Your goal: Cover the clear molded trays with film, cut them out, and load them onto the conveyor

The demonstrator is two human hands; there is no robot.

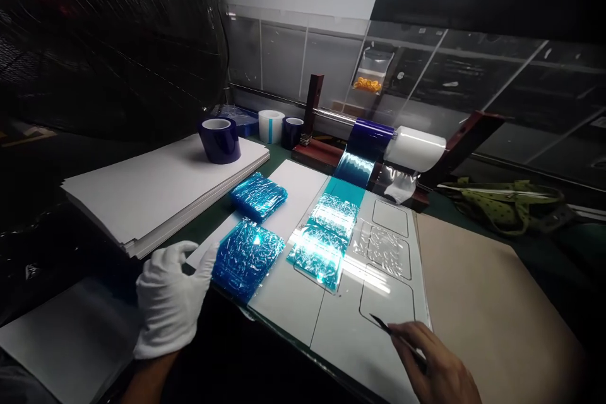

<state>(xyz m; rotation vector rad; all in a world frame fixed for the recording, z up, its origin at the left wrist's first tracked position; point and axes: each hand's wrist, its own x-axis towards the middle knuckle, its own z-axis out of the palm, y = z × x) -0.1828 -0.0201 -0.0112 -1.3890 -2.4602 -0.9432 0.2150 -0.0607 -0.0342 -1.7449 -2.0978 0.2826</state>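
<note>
My left hand (173, 293), in a white glove, is at the left with thumb and fingers apart and nothing between them. Its thumb is close beside a stack of shiny blue film pieces (249, 255); whether it touches cannot be made out. A second blue stack (259, 194) lies behind that one. My right hand (438, 363) is bare and grips a slim black pointed tool (381, 323), its tip over a black outline on the white board (284, 309). On the board, crinkled blue film (326, 246) and clear film (381, 249) lie side by side.
Behind the board, a wooden stand (312, 101) carries a blue film roll (374, 129) and a clear one (416, 146). A blue tape roll (220, 142) sits on a thick paper stack (161, 186). Brown cardboard (492, 303) lies right; a large fan (113, 38) stands left.
</note>
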